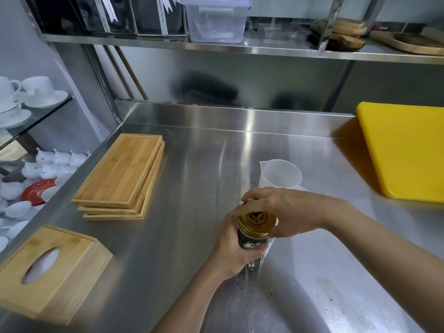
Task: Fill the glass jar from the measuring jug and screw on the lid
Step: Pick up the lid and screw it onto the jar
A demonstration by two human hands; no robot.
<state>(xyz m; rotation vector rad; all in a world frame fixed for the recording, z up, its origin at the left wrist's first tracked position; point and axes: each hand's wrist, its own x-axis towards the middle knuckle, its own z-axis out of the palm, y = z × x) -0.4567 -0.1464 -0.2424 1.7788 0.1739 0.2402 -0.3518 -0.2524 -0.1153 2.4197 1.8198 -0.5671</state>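
Observation:
A glass jar (252, 243) with dark contents stands on the steel counter (192, 188). My left hand (231, 248) wraps around its body from the left. A gold metal lid (256, 221) sits on the jar's mouth, and my right hand (283, 212) grips it from above and the right, fingers curled round the rim. Just behind the hands stands a translucent white measuring jug (280, 173), upright, its spout to the left, and it looks empty. The jar's lower part is partly hidden by my left hand.
A stack of bamboo trays (120, 176) lies to the left, a wooden tissue box (48, 267) at the near left. A yellow cutting board (408, 150) lies at the right. A steel shelf (240, 48) hangs above the back; white cups (28, 92) sit beyond the left edge.

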